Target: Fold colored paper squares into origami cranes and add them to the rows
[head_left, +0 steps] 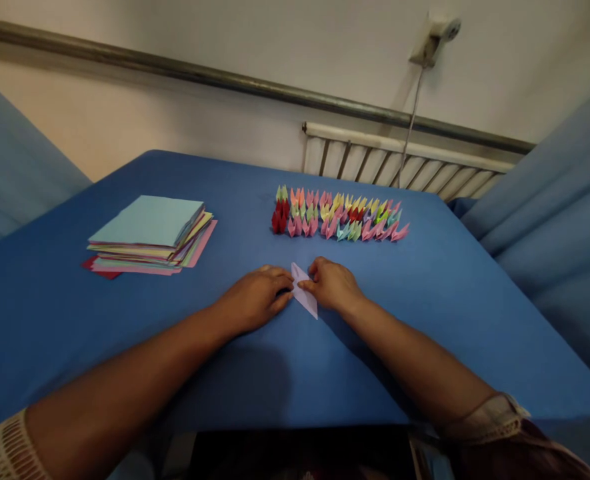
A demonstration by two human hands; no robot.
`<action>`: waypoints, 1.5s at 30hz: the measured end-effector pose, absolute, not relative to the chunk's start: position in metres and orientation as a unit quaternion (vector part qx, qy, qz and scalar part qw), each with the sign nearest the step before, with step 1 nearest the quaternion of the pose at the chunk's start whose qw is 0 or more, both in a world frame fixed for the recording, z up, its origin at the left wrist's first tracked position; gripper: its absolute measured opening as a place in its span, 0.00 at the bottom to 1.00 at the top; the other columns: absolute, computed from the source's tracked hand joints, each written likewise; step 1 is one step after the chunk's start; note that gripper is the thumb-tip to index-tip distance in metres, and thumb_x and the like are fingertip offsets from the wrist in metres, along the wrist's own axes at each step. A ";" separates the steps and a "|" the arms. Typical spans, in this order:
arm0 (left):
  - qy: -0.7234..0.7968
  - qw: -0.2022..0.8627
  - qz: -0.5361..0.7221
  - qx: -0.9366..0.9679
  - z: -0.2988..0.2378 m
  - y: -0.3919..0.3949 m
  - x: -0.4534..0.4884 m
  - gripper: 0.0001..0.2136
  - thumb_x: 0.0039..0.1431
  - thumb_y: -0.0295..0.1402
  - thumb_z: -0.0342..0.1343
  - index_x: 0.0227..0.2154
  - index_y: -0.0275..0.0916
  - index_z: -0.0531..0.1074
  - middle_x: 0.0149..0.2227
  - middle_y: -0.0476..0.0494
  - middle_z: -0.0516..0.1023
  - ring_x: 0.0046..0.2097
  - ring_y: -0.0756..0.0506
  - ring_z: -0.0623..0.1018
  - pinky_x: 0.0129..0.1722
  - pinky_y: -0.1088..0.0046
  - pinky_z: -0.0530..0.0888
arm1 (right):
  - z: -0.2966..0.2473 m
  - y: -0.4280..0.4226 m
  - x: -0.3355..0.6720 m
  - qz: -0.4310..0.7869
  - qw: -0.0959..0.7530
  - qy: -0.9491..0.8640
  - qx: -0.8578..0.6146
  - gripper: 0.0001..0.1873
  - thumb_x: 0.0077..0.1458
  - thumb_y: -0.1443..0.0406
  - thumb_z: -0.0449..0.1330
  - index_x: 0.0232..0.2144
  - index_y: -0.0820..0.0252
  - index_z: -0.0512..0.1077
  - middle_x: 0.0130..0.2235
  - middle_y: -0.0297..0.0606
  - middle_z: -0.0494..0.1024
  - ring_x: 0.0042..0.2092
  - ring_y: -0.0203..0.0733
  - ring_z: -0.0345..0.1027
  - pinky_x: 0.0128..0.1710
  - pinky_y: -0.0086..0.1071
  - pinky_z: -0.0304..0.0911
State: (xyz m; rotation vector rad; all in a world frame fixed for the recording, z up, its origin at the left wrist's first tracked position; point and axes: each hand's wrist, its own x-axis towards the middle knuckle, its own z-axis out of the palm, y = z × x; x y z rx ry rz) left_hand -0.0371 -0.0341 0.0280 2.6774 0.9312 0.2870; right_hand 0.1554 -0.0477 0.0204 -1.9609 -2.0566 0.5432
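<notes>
A small pale lilac folded paper (305,295), narrow and pointed at both ends, lies on the blue table (425,320). My left hand (255,299) rests on the table with its fingertips curled against the paper's left edge. My right hand (332,285) pinches the paper's right side with bent fingers. Both hands press the piece flat against the cloth.
A stack of coloured square paper sheets (151,235) lies at the left. Rows of several small folded paper cranes (335,215) in many colours stand behind the hands. A radiator (405,163) and a wall rail sit beyond the table's far edge.
</notes>
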 end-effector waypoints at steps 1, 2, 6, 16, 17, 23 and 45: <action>0.328 0.155 0.108 0.926 0.026 -0.033 -0.038 0.12 0.63 0.34 0.48 0.44 0.38 0.74 0.47 0.41 0.77 0.49 0.43 0.74 0.51 0.64 0.68 | 0.021 -0.047 0.155 0.194 0.117 -0.701 -0.676 0.14 0.53 0.56 0.64 0.38 0.57 0.71 0.36 0.37 0.78 0.37 0.42 0.70 0.34 0.32 0.58; 0.333 0.163 0.115 0.922 0.025 -0.031 -0.038 0.12 0.63 0.34 0.48 0.44 0.38 0.74 0.46 0.42 0.77 0.48 0.43 0.74 0.51 0.65 0.68 | 0.021 -0.047 0.156 0.197 0.113 -0.698 -0.679 0.13 0.53 0.56 0.64 0.37 0.57 0.71 0.35 0.36 0.77 0.37 0.42 0.70 0.34 0.32 0.58; 0.346 0.185 0.129 0.911 0.025 -0.030 -0.039 0.11 0.61 0.33 0.50 0.44 0.39 0.73 0.45 0.43 0.77 0.48 0.43 0.74 0.51 0.65 0.68 | 0.018 -0.049 0.156 0.164 0.134 -0.713 -0.668 0.11 0.52 0.57 0.64 0.35 0.57 0.71 0.39 0.39 0.76 0.39 0.43 0.70 0.38 0.33 0.59; 0.427 0.320 0.263 0.803 0.021 -0.025 -0.035 0.15 0.58 0.36 0.53 0.48 0.40 0.72 0.46 0.42 0.77 0.47 0.42 0.76 0.50 0.63 0.70 | -0.007 -0.045 0.150 0.316 0.350 -0.622 -0.625 0.14 0.48 0.65 0.64 0.39 0.55 0.68 0.28 0.30 0.75 0.29 0.38 0.68 0.30 0.31 0.59; 0.456 0.352 0.297 0.761 0.020 -0.025 -0.034 0.17 0.57 0.37 0.55 0.49 0.40 0.71 0.46 0.41 0.77 0.46 0.42 0.77 0.48 0.63 0.71 | -0.011 -0.042 0.148 0.376 0.409 -0.579 -0.597 0.09 0.49 0.63 0.63 0.34 0.56 0.69 0.26 0.29 0.74 0.27 0.37 0.66 0.28 0.30 0.59; 0.475 0.588 0.399 0.519 0.024 -0.030 -0.005 0.17 0.46 0.42 0.65 0.35 0.36 0.73 0.31 0.46 0.78 0.33 0.47 0.77 0.36 0.70 0.73 | -0.010 -0.035 0.145 0.537 0.581 -0.405 -0.458 0.17 0.39 0.56 0.69 0.22 0.59 0.68 0.20 0.26 0.68 0.21 0.30 0.58 0.23 0.26 0.55; 0.457 0.574 0.364 0.574 0.027 -0.005 -0.007 0.15 0.43 0.42 0.66 0.23 0.36 0.70 0.21 0.53 0.69 0.23 0.53 0.66 0.23 0.78 0.61 | -0.004 -0.040 0.160 0.590 0.530 -0.418 -0.442 0.18 0.45 0.52 0.68 0.27 0.60 0.72 0.18 0.29 0.72 0.18 0.30 0.60 0.16 0.23 0.52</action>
